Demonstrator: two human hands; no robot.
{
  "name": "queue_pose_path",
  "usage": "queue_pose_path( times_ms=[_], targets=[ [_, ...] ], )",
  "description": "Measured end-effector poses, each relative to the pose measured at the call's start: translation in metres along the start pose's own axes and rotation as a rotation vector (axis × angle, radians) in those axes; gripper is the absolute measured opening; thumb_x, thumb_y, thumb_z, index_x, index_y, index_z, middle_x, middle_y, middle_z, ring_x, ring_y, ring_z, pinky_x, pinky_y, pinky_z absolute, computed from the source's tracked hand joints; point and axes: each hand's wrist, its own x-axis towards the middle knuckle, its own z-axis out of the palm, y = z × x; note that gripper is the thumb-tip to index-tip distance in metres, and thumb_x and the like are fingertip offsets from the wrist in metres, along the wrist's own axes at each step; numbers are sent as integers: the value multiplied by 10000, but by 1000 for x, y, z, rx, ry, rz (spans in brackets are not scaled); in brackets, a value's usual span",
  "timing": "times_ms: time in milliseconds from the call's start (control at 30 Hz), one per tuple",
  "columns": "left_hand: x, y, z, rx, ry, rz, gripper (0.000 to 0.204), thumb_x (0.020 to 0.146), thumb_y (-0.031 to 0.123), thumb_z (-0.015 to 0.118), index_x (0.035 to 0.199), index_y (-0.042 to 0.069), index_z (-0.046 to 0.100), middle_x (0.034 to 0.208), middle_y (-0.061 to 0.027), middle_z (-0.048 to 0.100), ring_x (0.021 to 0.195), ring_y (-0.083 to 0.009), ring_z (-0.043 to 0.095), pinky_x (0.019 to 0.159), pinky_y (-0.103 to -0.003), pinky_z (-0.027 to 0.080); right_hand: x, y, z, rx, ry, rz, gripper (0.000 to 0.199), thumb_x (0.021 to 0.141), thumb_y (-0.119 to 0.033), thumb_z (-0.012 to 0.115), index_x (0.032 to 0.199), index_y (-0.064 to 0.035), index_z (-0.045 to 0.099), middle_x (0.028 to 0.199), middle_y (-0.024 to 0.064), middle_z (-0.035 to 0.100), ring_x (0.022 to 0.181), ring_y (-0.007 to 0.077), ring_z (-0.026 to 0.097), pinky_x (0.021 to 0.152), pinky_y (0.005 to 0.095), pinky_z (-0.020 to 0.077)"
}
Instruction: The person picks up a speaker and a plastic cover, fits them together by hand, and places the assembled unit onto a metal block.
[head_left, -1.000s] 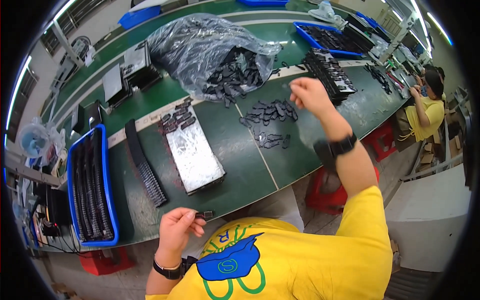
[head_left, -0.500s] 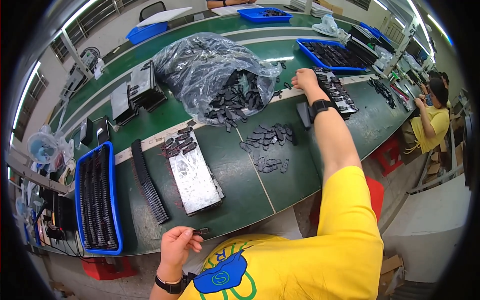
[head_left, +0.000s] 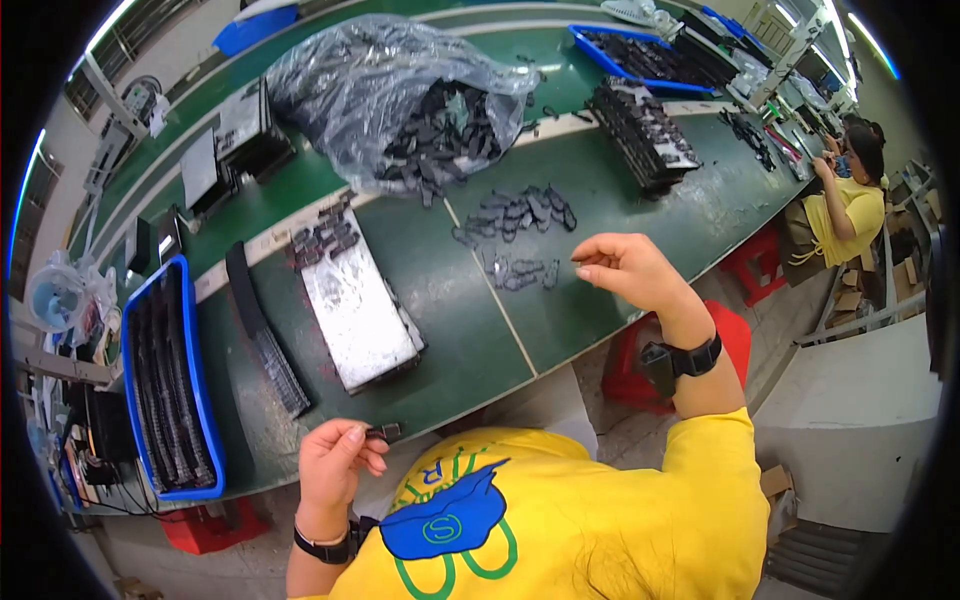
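Observation:
Low at the table's front edge, my left hand (head_left: 332, 455) pinches a small dark rectangular part (head_left: 384, 431) between thumb and fingers. My right hand (head_left: 640, 275) hovers right of a loose cluster of small flat black pieces (head_left: 522, 212). Its thumb and fingertips come together; a tiny dark bit shows between them, too small to name. Ahead of my left hand lies a silvery plate stack (head_left: 360, 310), with small dark parts with red wires (head_left: 325, 242) on its far end. A clear plastic bag (head_left: 345, 110) spills more black pieces behind the cluster.
On the left stand a blue tray (head_left: 212, 440) of dark parts in rows and a long black strip of parts (head_left: 265, 335). A stack loaded with parts (head_left: 645, 140) and another blue tray (head_left: 590, 50) are at the back right. A co-worker (head_left: 850, 200) sits far right; a red stool (head_left: 725, 340) is below.
My right hand has come back toward me from beside the far right stack to the black pieces. My left hand still holds the small part. The whole view has shifted slightly.

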Motion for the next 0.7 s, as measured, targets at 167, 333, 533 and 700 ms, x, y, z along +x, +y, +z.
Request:
queue_pose_path(
  times_ms=[167, 333, 533, 700],
  targets=[
    [4, 1, -3, 21, -43, 26, 160, 919, 110, 547, 933, -37, 607, 779, -171, 669, 556, -197, 626, 507, -284, 516, -17, 5, 21, -193, 80, -145, 231, 782, -7, 673, 1005, 23, 622, 816, 52, 612, 689, 115, 573, 624, 233, 469],
    [3, 1, -5, 25, -54, 29, 159, 920, 116, 547, 937, -28, 610, 780, -168, 671, 555, -192, 625, 507, -277, 514, -2, -7, 26, -503, 127, -368, 206, 741, -26, 688, 936, 5, 632, 811, 105, 587, 700, 217, 604, 634, 296, 493],
    [1, -1, -6, 21, -62, 45, 158, 922, 118, 547, 938, -26, 611, 780, -165, 672, 556, -185, 626, 505, -270, 513, 12, -3, 40, -783, 167, -325, 181, 753, -91, 676, 905, -5, 628, 810, 132, 596, 720, 282, 611, 655, 366, 502],
    [1, 0, -6, 39, -79, 34, 157, 923, 118, 548, 940, -24, 612, 781, -160, 673, 557, -180, 626, 503, -264, 512, 11, -1, 45, -964, 193, -304, 167, 783, -118, 654, 903, -5, 627, 778, 129, 608, 700, 299, 612, 660, 374, 503]
  ],
)
